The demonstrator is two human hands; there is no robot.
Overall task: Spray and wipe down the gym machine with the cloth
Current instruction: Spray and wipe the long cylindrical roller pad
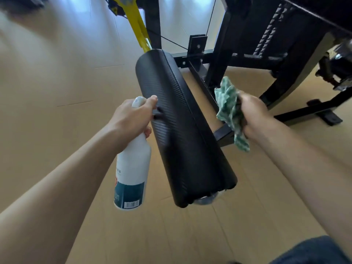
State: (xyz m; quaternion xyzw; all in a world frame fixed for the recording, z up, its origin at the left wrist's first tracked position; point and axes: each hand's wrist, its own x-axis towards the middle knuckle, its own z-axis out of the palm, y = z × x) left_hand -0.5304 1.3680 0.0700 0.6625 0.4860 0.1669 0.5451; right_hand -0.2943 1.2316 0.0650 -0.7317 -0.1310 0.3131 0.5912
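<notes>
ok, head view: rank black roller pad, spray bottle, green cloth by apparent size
1. black roller pad, clearly largest.
2. spray bottle, partly hidden by the left hand.
3. green cloth, bunched in the right hand, so only partly showing.

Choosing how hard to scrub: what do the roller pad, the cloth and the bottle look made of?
Roller pad: likely vinyl over foam, matte black with a fine carbon-weave texture and a stitched seam.
Cloth: soft woven or microfibre fabric, green and white, crumpled in the right hand.
Bottle: opaque white plastic, smooth, printed label, held by the left hand.
</notes>
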